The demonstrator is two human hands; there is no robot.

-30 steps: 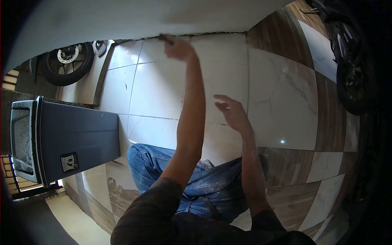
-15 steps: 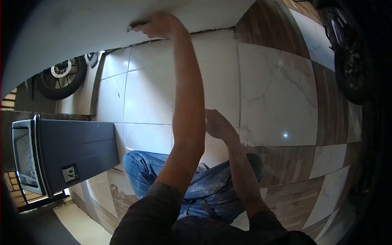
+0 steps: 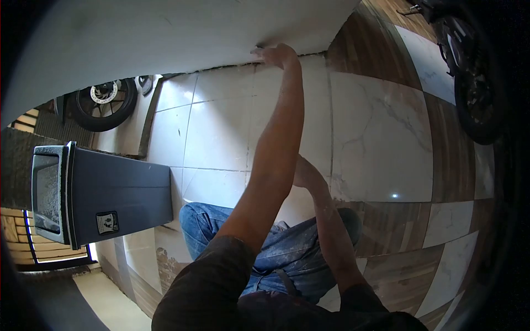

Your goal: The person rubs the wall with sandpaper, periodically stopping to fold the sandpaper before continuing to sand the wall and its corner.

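Grey object (image 3: 258, 50) at the pale wall (image 3: 165, 36), gripped in the closed fingers of the left hand (image 3: 279, 55); right hand (image 3: 307, 175) partly behind the left forearm (image 3: 277, 135), its fingers hidden, opening impossible to tell

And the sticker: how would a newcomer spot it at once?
Find the grey bin at the picture's left. Its sticker sits toward the picture's bottom, right of the lid. Unlike the plain grey around it, it's pale with dark markings.
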